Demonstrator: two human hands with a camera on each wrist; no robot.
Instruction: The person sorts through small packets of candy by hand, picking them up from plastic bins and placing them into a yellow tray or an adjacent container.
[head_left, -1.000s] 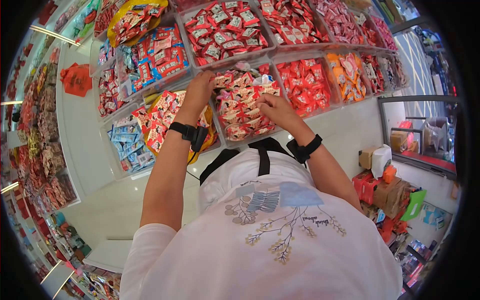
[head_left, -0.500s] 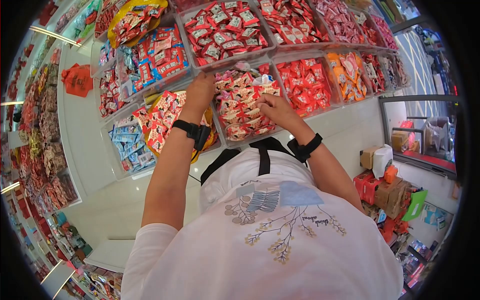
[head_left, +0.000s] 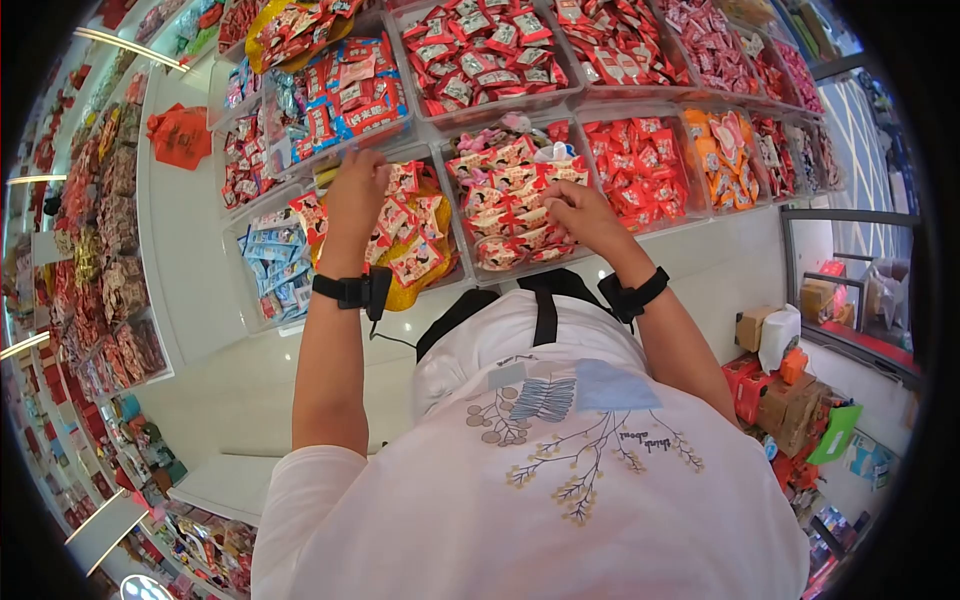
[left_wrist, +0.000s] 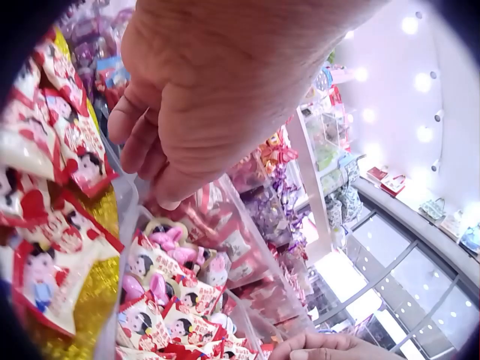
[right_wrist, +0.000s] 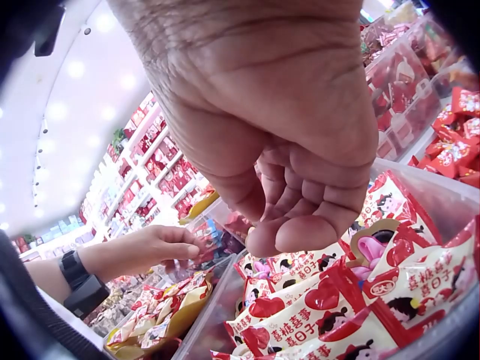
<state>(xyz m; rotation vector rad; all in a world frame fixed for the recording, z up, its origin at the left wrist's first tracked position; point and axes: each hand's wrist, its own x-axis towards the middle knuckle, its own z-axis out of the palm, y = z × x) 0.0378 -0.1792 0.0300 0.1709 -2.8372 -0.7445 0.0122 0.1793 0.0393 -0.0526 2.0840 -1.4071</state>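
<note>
My left hand [head_left: 356, 183] hovers over the back of a bin holding cream-and-red candy packets [head_left: 415, 262] in a gold-yellow bag [head_left: 402, 292]. Its fingers hang loosely bent, with nothing between them in the left wrist view. The right hand [head_left: 588, 215] is above the neighbouring clear plastic bin [head_left: 459, 222], near its right side. Loosely curled fingers [right_wrist: 306, 233] of that hand hold nothing visible, close over the packets. This bin contains rows of similar cream-and-red candy packets [right_wrist: 296, 307], with pink ring-shaped pieces [right_wrist: 370, 251] among them.
Red candies [head_left: 640, 165] fill the bin to the right, and orange packets [head_left: 722, 150] lie beyond. Blue-and-white packets [head_left: 275, 262] are at far left. A raised back row holds red-and-white candies [head_left: 480, 55]. Cardboard boxes [head_left: 785, 400] stand at right.
The left hand has moved left, from the middle bin's back left corner to above the gold-bag bin. The right hand keeps its place over the middle bin. The head view has shifted slightly.
</note>
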